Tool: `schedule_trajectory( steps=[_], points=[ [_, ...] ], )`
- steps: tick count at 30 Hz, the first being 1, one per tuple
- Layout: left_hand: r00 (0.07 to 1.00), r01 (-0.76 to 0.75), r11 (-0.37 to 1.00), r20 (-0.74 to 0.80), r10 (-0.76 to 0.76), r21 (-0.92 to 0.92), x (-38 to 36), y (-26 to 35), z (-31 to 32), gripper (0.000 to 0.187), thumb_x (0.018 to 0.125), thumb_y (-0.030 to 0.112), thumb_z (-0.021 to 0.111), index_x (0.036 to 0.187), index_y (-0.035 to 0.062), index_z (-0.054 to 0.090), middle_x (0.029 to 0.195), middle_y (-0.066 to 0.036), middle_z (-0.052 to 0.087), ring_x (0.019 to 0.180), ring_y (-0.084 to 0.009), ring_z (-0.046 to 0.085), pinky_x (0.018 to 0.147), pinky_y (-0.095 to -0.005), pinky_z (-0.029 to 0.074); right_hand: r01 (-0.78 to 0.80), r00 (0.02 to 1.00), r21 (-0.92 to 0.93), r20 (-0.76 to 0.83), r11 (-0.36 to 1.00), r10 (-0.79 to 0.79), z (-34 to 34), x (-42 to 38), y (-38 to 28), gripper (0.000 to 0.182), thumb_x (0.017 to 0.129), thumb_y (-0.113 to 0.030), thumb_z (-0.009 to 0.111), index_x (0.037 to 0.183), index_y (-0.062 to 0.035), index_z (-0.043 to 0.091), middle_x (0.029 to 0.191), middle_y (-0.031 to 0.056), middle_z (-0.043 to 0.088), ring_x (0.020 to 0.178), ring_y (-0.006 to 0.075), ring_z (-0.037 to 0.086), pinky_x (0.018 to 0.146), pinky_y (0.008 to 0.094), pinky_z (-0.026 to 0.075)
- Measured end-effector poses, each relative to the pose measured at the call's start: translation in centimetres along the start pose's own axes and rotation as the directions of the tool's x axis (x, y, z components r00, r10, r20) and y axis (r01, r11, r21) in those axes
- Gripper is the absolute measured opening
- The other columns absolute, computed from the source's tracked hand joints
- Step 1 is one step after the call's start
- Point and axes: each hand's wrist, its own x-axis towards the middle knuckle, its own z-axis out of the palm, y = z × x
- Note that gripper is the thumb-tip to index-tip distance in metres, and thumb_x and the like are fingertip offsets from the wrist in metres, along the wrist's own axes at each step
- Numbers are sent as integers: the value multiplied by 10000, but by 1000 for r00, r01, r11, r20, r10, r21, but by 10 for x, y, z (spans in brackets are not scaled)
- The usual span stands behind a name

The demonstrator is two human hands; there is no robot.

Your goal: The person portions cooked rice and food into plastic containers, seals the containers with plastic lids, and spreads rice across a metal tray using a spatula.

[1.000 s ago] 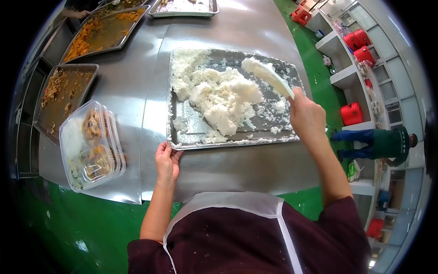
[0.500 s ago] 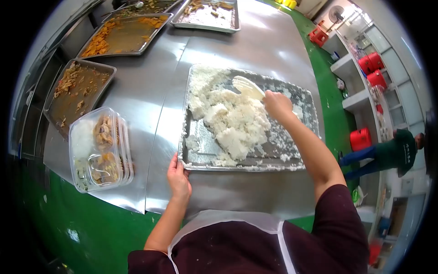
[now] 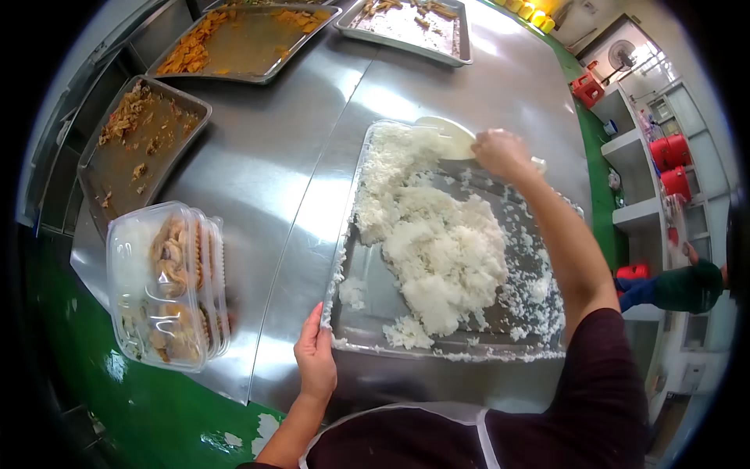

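Note:
A metal tray [image 3: 367, 341] of cooked white rice [image 3: 445, 242] lies on the steel table in front of me. The rice is heaped in the middle and along the left side, with loose grains scattered at the right. My left hand [image 3: 316, 359] grips the tray's near left corner. In my right hand [image 3: 502, 153] is the handle of a pale rice paddle [image 3: 447, 136]. Its broad blade lies at the tray's far edge, against the rice there; where the blade meets the rice is partly hidden.
Stacked clear meal boxes [image 3: 160, 293] with rice and dishes stand at the left table edge. Beyond them are trays of brown food [image 3: 176, 160], orange slices [image 3: 242, 59] and fried pieces [image 3: 406, 35]. A person in green [image 3: 687, 288] stands by shelves at the right.
My right hand has moved the paddle from the upper middle of the rice to the tray's far edge. The left hand stays at the near corner. My view has shifted.

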Motion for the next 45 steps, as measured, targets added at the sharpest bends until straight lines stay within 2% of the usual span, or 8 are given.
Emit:
schedule_trajectory(
  steps=[6,15,21,24,26,29,33,45],
  points=[
    [946,-302,791,65,318,532,4,14,11,336,835,-31,402,1163,-73,466,976,-154,544,871,-233,533,785,-278,416,290,957,-282,72,915,-281,-39,57,-34,269,801,-242,444,806,-60,643,815,119,636,757,248,614,724,388,482],
    [898,-413,688,142,417,597,4,7,5,359,807,-45,390,1157,-83,462,930,-176,543,802,-291,544,729,-322,440,650,754,-81,193,756,-628,-37,96,-44,272,783,-288,511,823,-39,613,743,154,598,767,320,578,707,406,444],
    [888,-429,665,151,434,612,4,8,4,355,824,-38,383,1170,-87,445,986,-188,545,840,-291,553,758,-318,440,924,369,-210,277,319,-887,-37,59,-98,213,794,-268,566,787,-64,626,630,112,587,669,267,584,584,398,432],
    [890,-416,646,143,432,640,8,6,1,357,841,-24,390,1192,-80,422,973,-150,545,828,-230,543,739,-286,431,901,358,-379,382,209,-852,-65,3,-119,165,806,-218,566,898,-87,608,635,81,581,628,208,584,503,328,438],
    [995,-83,917,-14,96,389,-5,15,1,319,867,2,423,1181,-55,411,904,-54,518,788,-106,482,693,-218,397,876,424,-412,415,249,-805,-60,-18,-95,232,816,-185,553,1031,-101,537,675,62,561,596,171,567,474,278,438],
    [998,-67,986,12,66,155,-4,14,0,251,876,10,450,1123,-29,428,856,-4,478,761,-51,424,666,-173,361,825,409,-544,391,151,-824,-54,-70,-37,484,826,-96,513,1270,-109,321,751,53,509,553,142,529,473,245,455],
    [985,154,982,101,-143,-107,-1,23,-8,155,871,12,479,1025,10,455,873,-8,509,755,-47,464,672,-169,388,580,754,-244,523,777,-398,0,-181,2,632,816,40,441,1357,-25,119,756,129,515,508,191,526,428,268,495],
    [944,232,927,297,-143,-294,-1,9,-25,232,871,2,445,1103,10,437,945,-53,546,819,-114,555,698,-266,499,339,929,-311,262,888,-262,-52,-265,-59,617,792,-21,476,1346,-59,205,864,188,582,605,262,621,522,321,525]
  ],
)
